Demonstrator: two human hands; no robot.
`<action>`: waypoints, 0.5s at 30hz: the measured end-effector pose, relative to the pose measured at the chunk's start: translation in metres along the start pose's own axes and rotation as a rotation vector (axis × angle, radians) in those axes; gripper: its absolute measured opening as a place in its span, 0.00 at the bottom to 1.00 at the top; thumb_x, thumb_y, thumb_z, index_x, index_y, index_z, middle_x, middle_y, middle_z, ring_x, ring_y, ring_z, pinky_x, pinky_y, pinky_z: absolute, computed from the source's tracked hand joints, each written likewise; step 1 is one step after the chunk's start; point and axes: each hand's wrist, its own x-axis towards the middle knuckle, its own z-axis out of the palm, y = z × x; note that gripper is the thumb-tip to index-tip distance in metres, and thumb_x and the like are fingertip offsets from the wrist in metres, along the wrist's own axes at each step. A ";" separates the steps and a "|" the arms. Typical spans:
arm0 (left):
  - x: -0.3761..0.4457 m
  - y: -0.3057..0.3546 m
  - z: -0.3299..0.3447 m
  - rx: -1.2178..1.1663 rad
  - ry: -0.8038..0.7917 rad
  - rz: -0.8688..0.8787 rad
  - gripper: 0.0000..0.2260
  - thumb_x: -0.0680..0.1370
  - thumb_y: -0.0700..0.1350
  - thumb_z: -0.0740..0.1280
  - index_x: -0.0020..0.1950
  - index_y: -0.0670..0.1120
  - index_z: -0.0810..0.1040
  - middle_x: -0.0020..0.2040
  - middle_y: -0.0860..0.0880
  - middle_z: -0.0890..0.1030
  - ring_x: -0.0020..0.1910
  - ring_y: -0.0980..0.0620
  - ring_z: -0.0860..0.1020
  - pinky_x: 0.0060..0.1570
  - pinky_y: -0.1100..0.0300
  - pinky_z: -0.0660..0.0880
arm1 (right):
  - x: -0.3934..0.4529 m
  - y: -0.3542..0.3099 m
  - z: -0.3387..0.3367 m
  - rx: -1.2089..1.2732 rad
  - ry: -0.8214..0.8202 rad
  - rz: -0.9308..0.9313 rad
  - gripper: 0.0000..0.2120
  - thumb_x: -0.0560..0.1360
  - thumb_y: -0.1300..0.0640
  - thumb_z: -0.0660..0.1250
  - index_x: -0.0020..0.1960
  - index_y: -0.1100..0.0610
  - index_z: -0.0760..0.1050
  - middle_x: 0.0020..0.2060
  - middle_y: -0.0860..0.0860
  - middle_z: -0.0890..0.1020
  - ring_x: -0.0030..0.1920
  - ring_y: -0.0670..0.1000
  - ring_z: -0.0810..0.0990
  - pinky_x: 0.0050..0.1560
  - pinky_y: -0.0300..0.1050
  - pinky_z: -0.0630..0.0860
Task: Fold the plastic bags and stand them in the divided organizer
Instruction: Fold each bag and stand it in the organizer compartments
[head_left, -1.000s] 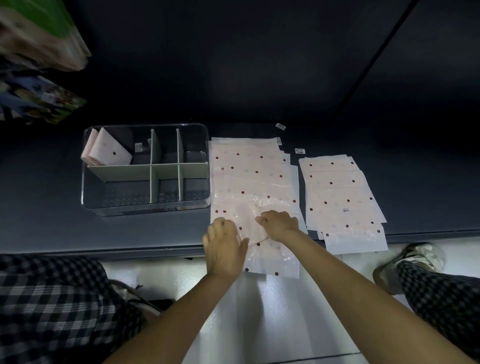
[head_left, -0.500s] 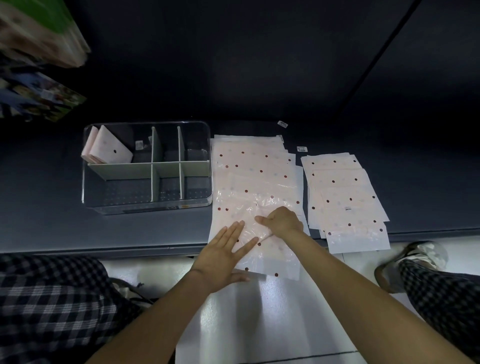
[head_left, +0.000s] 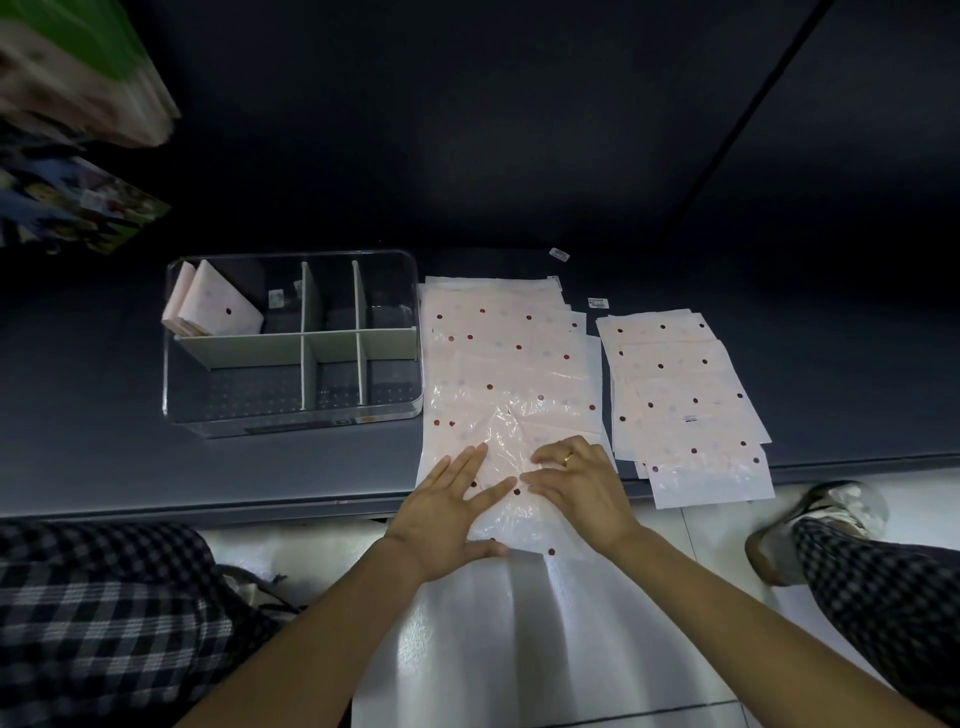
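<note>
A long pile of pale pink dotted plastic bags (head_left: 506, 358) lies on the dark shelf, its near end hanging over the edge. My left hand (head_left: 452, 512) lies flat with fingers spread on the crinkled near bag (head_left: 501, 447). My right hand (head_left: 576, 480), wearing a ring, presses flat on the same bag beside it, fingertips almost touching the left. The clear divided organizer (head_left: 291, 415) stands to the left; two folded bags (head_left: 210, 309) lean upright in its back left compartment. The other compartments hold no bags.
A second pile of dotted bags (head_left: 685, 395) lies to the right, overhanging the shelf edge (head_left: 208, 512). Checked trouser legs flank my arms, a shoe (head_left: 826, 519) at right. A white sheet (head_left: 519, 649) covers the floor below. Colourful packages (head_left: 72, 208) hang at upper left.
My left hand has opened out flat and slid right and forward on the bag. My right hand has flattened and drawn back toward me, meeting the left.
</note>
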 end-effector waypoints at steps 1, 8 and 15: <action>0.000 0.000 -0.001 -0.014 0.000 -0.001 0.34 0.74 0.70 0.51 0.75 0.63 0.40 0.72 0.50 0.28 0.71 0.53 0.29 0.70 0.59 0.29 | 0.002 0.001 -0.001 -0.010 -0.006 -0.001 0.09 0.64 0.58 0.78 0.42 0.48 0.85 0.46 0.49 0.84 0.46 0.56 0.81 0.48 0.40 0.68; 0.000 0.006 -0.006 -0.128 0.095 -0.063 0.30 0.77 0.66 0.53 0.76 0.57 0.53 0.78 0.49 0.42 0.77 0.54 0.41 0.71 0.62 0.33 | 0.009 0.000 -0.002 -0.133 0.020 -0.140 0.15 0.56 0.60 0.82 0.41 0.51 0.84 0.40 0.46 0.84 0.41 0.50 0.82 0.45 0.39 0.70; 0.011 0.009 -0.041 -0.559 0.328 -0.285 0.14 0.80 0.51 0.62 0.64 0.51 0.74 0.57 0.50 0.80 0.56 0.49 0.76 0.56 0.59 0.68 | 0.033 -0.008 -0.029 0.076 0.096 0.023 0.04 0.70 0.62 0.70 0.43 0.58 0.83 0.35 0.52 0.82 0.46 0.55 0.81 0.48 0.45 0.69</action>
